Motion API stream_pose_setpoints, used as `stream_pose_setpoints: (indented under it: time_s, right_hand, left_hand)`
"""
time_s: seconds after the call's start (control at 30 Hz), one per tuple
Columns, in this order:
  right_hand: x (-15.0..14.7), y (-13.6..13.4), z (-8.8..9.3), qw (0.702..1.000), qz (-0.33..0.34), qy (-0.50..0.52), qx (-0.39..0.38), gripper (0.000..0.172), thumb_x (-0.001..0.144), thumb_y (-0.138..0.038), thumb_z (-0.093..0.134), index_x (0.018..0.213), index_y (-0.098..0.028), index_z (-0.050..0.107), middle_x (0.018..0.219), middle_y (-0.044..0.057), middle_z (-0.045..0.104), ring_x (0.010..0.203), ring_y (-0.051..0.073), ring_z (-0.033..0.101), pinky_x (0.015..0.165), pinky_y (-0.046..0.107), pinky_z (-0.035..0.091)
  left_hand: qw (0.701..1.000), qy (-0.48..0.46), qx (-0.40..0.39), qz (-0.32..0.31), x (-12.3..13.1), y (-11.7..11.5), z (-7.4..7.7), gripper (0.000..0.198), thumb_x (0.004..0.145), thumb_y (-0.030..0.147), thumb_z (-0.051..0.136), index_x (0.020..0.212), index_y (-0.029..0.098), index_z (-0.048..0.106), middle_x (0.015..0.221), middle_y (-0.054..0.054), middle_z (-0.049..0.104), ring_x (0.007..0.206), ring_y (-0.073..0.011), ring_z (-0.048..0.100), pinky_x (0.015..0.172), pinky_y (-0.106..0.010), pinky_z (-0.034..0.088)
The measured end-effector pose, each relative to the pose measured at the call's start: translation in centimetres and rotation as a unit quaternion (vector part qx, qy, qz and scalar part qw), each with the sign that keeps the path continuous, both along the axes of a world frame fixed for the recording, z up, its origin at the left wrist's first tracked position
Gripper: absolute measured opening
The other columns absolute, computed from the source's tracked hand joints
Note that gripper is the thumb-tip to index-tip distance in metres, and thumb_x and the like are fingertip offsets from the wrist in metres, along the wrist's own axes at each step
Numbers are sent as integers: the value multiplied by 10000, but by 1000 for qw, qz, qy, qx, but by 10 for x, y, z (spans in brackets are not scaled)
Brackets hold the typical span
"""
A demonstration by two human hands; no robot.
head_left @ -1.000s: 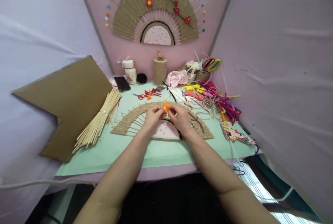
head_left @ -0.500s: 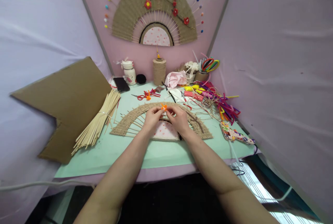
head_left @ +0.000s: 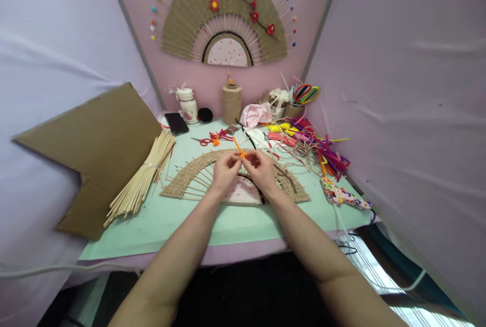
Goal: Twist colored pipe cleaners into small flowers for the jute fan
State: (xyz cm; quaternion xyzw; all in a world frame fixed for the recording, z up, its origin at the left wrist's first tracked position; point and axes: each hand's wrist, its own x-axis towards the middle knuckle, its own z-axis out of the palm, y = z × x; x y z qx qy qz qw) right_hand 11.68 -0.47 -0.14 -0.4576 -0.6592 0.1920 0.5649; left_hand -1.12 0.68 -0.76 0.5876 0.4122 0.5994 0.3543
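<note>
Orange pipe cleaner | pinched at its lower end between both hands' fingertips | left hand and right hand both closed on it, equally near | free end slants up-left beyond fingertips | woven fan beneath hands

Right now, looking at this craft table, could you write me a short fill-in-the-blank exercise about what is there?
1. The left hand and the right hand together pinch a thin fuzzy ____ pipe cleaner.
2. Below them, a half-round woven jute fan lies on the pale ____ table mat.
3. The bundle of pale wooden sticks lies to the ____ of that fan.
4. The tall spool of brown twine stands ____ behind that fan.
Missing words: orange, green, left, upright.
</note>
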Motion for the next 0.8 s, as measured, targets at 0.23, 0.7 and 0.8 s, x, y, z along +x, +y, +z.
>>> stream_pose_setpoints:
  time_s: [0.23, 0.7, 0.8]
  right_hand:
    - [-1, -2, 2, 1000, -17, -1, -4, 98, 789, -251, 549, 776, -176, 612, 755, 30, 630, 645, 137, 542, 608, 270, 445]
    - [1, -1, 0, 998, -16, -49, 45, 69, 803, -254, 553, 796, -194, 586, 755, 16, 587, 633, 131, 506, 616, 277, 432]
    - [1, 0, 0, 998, -44, -12, 37, 103, 784, -271, 577, 848, -191, 564, 782, 13, 575, 638, 127, 508, 610, 273, 436]
  left_hand:
    - [995, -63, -64, -42, 1, -3, 4, 168, 664, 283, 689, 647, 144, 594, 850, -58, 665, 801, -155, 615, 806, -315, 485]
    - [968, -175, -161, -81, 2, -5, 11, 222, 625, 265, 730, 788, 129, 665, 807, -44, 684, 760, -136, 636, 819, -331, 516]
    - [968, -179, -159, -78, 2, -6, 12, 230, 622, 272, 736, 790, 130, 665, 798, -41, 684, 745, -131, 635, 818, -332, 518]
